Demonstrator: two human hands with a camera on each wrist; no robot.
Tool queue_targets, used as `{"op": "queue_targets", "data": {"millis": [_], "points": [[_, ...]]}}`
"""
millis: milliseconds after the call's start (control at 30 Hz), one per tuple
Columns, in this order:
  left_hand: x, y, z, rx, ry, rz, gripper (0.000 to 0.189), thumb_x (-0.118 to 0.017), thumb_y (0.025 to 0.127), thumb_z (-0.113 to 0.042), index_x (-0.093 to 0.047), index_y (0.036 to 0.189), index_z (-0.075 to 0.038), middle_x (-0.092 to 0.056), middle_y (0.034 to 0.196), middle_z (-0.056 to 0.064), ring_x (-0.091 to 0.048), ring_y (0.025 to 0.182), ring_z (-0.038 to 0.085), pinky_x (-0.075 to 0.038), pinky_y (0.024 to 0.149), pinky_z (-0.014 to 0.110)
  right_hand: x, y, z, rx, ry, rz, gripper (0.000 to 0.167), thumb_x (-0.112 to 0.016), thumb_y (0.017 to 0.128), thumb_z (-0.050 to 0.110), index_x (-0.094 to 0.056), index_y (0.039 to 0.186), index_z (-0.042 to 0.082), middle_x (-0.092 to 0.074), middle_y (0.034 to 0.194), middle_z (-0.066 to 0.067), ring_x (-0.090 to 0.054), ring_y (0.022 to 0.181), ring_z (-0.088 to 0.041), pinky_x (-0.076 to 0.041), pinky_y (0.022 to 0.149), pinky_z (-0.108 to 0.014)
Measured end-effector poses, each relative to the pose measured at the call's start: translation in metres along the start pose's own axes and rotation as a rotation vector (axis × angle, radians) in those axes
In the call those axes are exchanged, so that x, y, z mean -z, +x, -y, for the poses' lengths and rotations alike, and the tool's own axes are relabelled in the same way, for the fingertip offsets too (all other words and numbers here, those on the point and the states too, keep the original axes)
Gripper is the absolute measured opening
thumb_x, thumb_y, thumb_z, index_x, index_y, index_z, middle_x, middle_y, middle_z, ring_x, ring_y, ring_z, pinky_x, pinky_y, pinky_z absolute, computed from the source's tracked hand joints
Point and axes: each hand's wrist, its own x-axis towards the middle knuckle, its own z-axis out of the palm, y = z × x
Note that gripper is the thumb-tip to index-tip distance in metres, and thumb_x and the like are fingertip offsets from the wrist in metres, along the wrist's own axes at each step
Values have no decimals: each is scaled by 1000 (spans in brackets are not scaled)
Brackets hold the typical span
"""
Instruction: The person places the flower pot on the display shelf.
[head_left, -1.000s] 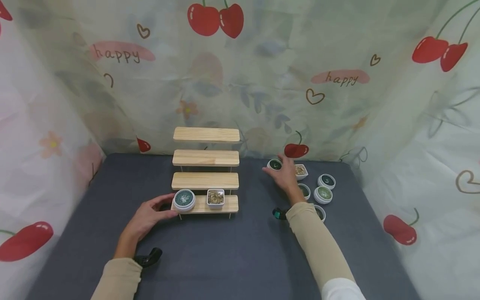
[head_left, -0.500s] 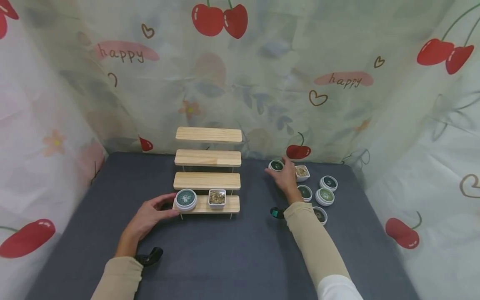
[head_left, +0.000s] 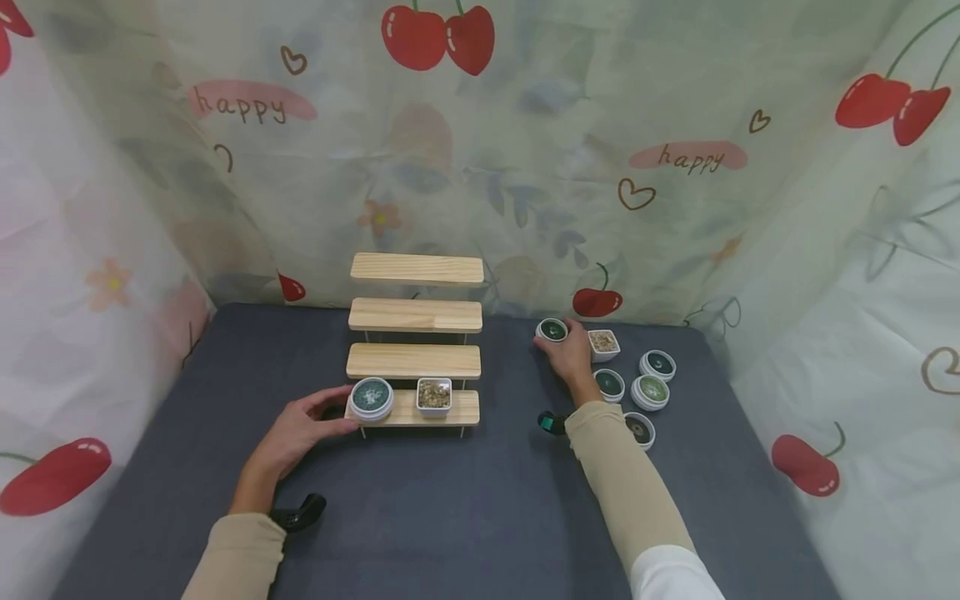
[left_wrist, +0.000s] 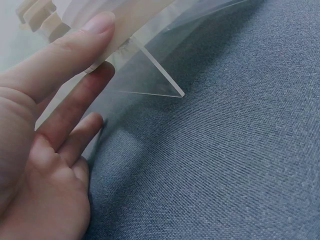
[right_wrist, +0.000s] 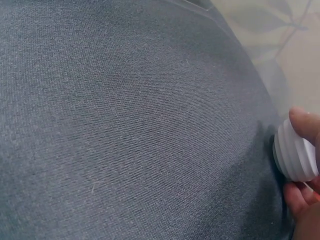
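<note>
"happy" on two pink patches [head_left: 252,100] of backdrop cloth [head_left: 525,125]

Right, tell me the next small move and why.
I'd probably bring the dark-filled white pot toward the wooden stand: the right hand pinches it, and a blue-filled pot and square dish sit on its lowest shelf.

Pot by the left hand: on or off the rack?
On: the head view shows the pot sitting at the left of the lowest shelf.

Behind the right hand [head_left: 567,354] hangs a pale curtain [head_left: 517,267] — printed cherry [head_left: 597,302] just beyond it, pink "happy" patch [head_left: 688,157] higher up — and dark blue-grey cloth [head_left: 442,517] spreads beneath.
</note>
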Motion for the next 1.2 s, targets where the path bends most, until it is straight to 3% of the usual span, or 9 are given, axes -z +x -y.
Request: {"op": "queue_targets", "data": {"millis": [300, 600, 767, 1000, 1200], "points": [[2, 0, 2, -15, 6, 3, 87, -88, 79, -41, -50, 150, -10, -54, 151, 16, -44, 145, 33, -37, 119, 53, -1, 1, 1, -24, -29, 18, 70, -75, 92, 29, -45, 145, -7, -54, 142, -28, -50, 135, -41, -38, 118, -52], [2, 1, 3, -7, -9, 5, 87, -88, 78, -41, -50, 150, -11, -54, 150, 15, -44, 145, 33, -37, 119, 53, 4, -2, 10, 68, 69, -18, 59, -78, 89, 24, -56, 134, -7, -62, 129, -27, -59, 121, -40, -45, 107, -52], [2, 0, 2, -5, -10, 6, 87, -88, 78, -41, -50, 150, -11, -54, 151, 15, -44, 146, 32, -38, 118, 52, 12, -5, 24, 119, 133, -1, 59, -80, 88, 24, -56, 133, -5, -61, 126, -24, -60, 116, -36, -48, 103, -51], [2, 0, 1, -6, -6, 5, 87, -88, 78, -41, -50, 150, -10, -53, 151, 16, -42, 147, 33, -37, 119, 53, 26, -12, 51, 144, 157, 45, 62, -82, 88, 26, -54, 136, 0, -59, 130, -19, -60, 112, -32, -50, 90, -40], [2, 0, 2, -2, -19, 7, 88, -88, 78, -40, -49, 150, -9, -52, 152, 18, -39, 149, 35, -33, 122, 55, 41, -23, 76, 184, 192, 104, 65, -82, 87, 31, -53, 139, 4, -56, 134, -16, -59, 117, -31, -52, 97, -46]]}}
